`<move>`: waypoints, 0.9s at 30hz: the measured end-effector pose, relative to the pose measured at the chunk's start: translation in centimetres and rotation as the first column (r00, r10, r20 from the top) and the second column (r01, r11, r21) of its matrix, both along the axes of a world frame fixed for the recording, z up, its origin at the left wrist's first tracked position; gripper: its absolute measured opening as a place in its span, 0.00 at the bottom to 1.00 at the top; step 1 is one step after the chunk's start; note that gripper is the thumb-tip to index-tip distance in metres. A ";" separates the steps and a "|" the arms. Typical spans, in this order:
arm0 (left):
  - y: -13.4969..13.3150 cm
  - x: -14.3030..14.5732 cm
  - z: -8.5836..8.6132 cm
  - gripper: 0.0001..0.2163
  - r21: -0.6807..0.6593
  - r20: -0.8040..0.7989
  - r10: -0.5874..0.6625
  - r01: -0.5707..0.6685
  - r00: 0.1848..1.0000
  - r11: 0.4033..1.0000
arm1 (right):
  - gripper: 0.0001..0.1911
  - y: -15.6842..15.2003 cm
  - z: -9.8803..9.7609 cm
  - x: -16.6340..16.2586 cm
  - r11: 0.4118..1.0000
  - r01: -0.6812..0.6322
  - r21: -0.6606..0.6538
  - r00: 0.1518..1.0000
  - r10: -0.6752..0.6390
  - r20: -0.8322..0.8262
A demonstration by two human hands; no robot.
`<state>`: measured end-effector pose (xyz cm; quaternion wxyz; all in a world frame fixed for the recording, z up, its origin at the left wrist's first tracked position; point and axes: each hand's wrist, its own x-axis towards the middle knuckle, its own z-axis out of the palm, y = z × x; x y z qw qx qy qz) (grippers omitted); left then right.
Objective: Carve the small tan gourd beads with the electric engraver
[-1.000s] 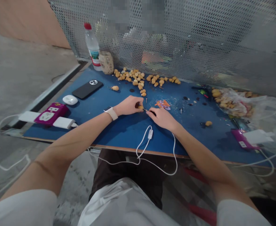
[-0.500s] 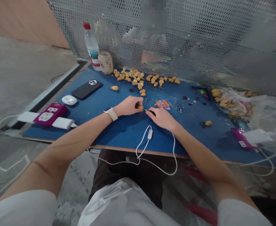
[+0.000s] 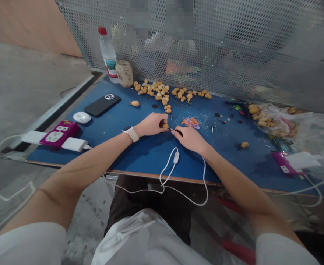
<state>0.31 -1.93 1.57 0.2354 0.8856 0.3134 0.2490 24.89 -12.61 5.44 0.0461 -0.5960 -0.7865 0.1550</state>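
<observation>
My left hand (image 3: 151, 124) rests on the blue table (image 3: 140, 147) and pinches a small yellow-brown piece (image 3: 165, 126) between its fingertips. My right hand (image 3: 189, 139) is closed around a thin dark tool (image 3: 175, 130) whose metal tip touches that piece. A white cable with an inline switch (image 3: 175, 157) runs from under my right hand over the table's front edge. A small orange and purple heap (image 3: 191, 122) lies just beyond my right hand.
Several yellow-brown pieces (image 3: 162, 92) are scattered at the back by a water bottle (image 3: 108, 55) and a jar (image 3: 124, 73). A black phone (image 3: 102, 104), a white case (image 3: 82, 117) and a magenta power strip (image 3: 59, 134) lie left. A plastic bag (image 3: 272, 119) sits right. Perforated metal screen (image 3: 233, 44) behind.
</observation>
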 end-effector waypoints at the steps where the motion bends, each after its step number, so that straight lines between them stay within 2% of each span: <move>1: 0.0 0.0 0.0 0.13 0.002 0.000 0.002 -0.002 1.000 1.000 | 0.21 0.0 0.0 -0.1 1.000 0.003 -0.004 1.000 -0.003 0.000; 16: -0.1 0.1 -0.1 0.13 0.009 0.000 0.021 -0.021 1.000 1.000 | 0.21 0.1 -0.4 0.0 1.000 -0.001 0.024 1.000 0.001 -0.008; 27: -0.2 0.3 -0.1 0.15 -0.010 0.000 0.039 -0.039 0.999 0.999 | 0.20 -0.1 0.0 -0.2 1.000 0.013 0.002 1.000 -0.013 -0.010</move>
